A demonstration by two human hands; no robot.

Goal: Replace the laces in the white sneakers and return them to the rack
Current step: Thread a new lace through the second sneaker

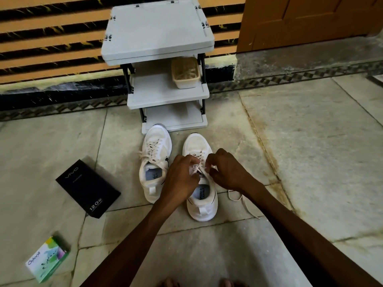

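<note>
Sneaker (pixel 200 201) sits under both hands, left hand (pixel 182 176) and right hand (pixel 229 171) each pinching its lace (pixel 199 168) at the top eyelets, probably tying; other sneaker (pixel 155 162), left of left hand, laced; next: snug knot, then rack (pixel 165 94) beyond hands.

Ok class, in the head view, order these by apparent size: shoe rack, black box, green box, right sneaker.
Largest: shoe rack.
Next: black box and right sneaker look alike, so unranked.
Smallest: green box.

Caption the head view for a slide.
Left hand and right hand pinch the laces of one white sneaker, its laced mate alongside, before a grey rack.
</note>
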